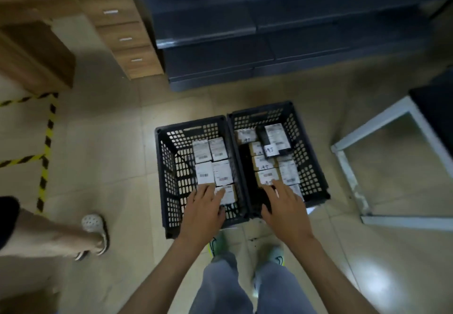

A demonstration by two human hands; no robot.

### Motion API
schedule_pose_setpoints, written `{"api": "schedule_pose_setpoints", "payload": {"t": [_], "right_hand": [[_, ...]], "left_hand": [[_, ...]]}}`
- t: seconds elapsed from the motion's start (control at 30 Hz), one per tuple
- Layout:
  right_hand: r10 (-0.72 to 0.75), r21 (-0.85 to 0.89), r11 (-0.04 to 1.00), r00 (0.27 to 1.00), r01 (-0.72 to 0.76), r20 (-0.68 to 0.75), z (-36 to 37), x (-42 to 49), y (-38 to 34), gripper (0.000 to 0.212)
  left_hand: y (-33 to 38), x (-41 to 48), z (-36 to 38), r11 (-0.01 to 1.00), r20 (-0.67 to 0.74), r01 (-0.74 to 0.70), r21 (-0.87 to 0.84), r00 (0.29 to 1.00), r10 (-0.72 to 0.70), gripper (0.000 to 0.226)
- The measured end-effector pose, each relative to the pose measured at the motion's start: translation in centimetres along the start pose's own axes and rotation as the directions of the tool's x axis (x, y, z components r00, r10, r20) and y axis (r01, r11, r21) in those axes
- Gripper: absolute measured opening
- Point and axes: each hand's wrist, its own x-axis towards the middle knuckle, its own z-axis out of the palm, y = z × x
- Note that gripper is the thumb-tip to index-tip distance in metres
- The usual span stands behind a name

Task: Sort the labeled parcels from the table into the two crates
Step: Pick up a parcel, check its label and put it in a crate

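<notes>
Two dark perforated crates stand side by side on the tiled floor, the left crate (171, 166) and the right crate (313, 156). Each holds several white-labeled parcels, such as one in the left crate (221, 172) and one in the right crate (267, 176). My left hand (204, 207) reaches into the left crate with straight fingers resting on the nearest parcels. Over the near end of the right crate my right hand (284, 203) lies flat, fingertips touching a brown parcel. Neither hand grips anything.
A dark shelving unit (269, 31) stands behind the crates, with a wooden drawer cabinet (122, 36) to its left. A white table frame (362, 142) is at the right. Another person's leg and shoe (93, 230) are at the left, near yellow-black floor tape (45, 164).
</notes>
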Motion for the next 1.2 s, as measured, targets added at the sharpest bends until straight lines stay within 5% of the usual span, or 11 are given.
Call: {"api": "schedule_pose_setpoints", "payload": {"t": [0.27,0.53,0.97,1.2], "right_hand": [[0.246,0.150,0.963,0.955,-0.222,-0.164,-4.6,-11.8,10.3,0.060],[0.448,0.287,0.886,0.831,-0.364,-0.330,-6.6,-24.7,25.2,0.059],[0.693,0.336,0.721,0.612,-0.606,-0.383,-10.5,-36.6,46.7,0.059],[0.757,0.327,0.650,0.548,-0.686,-0.357,-13.0,-38.0,59.7,0.059]], "left_hand": [[14.3,0.3,-2.0,0.984,-0.026,-0.170,0.056,0.985,0.172,0.064],[33.2,-0.1,-0.1,0.900,0.013,-0.422,0.109,0.906,0.423,0.064],[61.5,2.8,2.8,0.718,0.039,-0.695,0.046,0.719,0.694,0.054],[75.2,9.2,6.6,0.710,0.081,-0.704,-0.033,0.706,0.704,0.060]]}}
